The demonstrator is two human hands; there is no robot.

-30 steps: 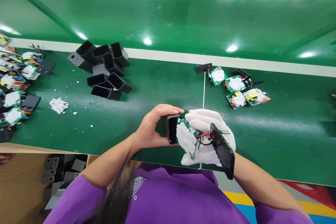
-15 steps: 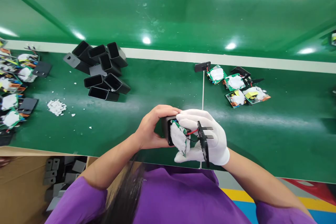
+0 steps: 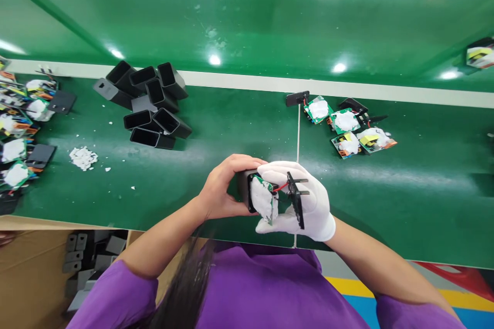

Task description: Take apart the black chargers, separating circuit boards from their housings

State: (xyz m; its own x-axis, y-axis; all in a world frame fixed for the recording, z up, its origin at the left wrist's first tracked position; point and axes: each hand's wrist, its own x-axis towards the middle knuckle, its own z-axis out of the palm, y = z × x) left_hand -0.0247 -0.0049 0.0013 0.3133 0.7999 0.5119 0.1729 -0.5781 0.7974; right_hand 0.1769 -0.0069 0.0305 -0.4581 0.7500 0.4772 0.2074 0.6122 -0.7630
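My bare left hand (image 3: pixel 222 190) is wrapped round a black plastic housing (image 3: pixel 244 187), whose open end faces right. Partly inside that opening sits a green circuit board (image 3: pixel 264 199) coated with white glue. Fingers and thumb of my white-gloved right hand (image 3: pixel 304 195) close on the board's upper and lower sides. Red and dark wires join the board to a black end cap with two plug prongs (image 3: pixel 295 200), which stands tilted in front of the gloved palm. The far part of the board is hidden in the housing.
Several empty black housings (image 3: pixel 150 136) are heaped at the back left, near a pile of white scraps (image 3: pixel 83 158). Glue-coated boards (image 3: pixel 346 121) lie at the back right, more boards (image 3: pixel 17 149) at far left. A cardboard box (image 3: pixel 34 277) below holds housings.
The board sits slightly deeper in the housing. My right hand and the end cap have shifted a little to the left and up. At far right, another board has come further into view.
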